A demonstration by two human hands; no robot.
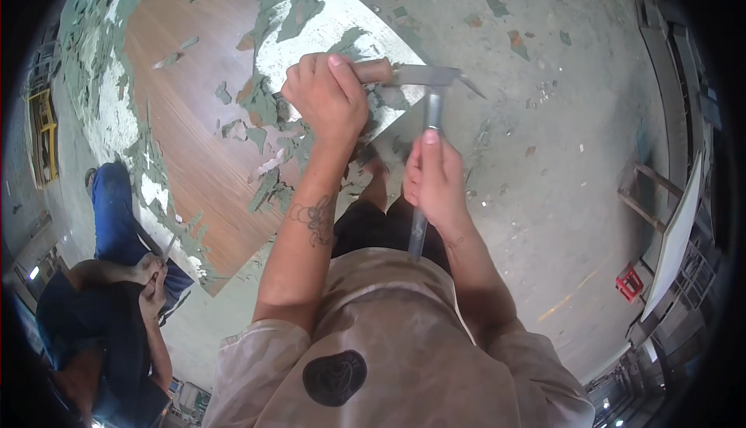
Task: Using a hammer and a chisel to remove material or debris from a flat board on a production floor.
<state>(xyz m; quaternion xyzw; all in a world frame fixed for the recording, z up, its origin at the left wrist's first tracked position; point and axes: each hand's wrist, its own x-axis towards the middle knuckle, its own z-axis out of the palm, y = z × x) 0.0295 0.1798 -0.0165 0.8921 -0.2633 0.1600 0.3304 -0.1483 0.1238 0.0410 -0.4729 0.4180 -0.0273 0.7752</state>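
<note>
Held out in front of me, my left hand [326, 100] is closed round the wooden handle of a flat-bladed tool like a scraper [420, 76]. Its blade points right and its far end looks bent and a little blurred. My right hand [435, 175] grips a silver metal rod [419, 234] upright, thumb along it. The rod's top meets or lies just under the blade; I cannot tell if they touch. Below and left of my hands lies a large board [186, 117] with a brown wood-grain face, white patches and peeling green flakes.
At lower left a person in dark clothes [85, 327] crouches or sits beside the board, hands together on a thin tool. Green flakes [497, 7] litter the concrete floor [559, 179]. On the right are a white leaning panel [674, 234] and a red object [629, 283].
</note>
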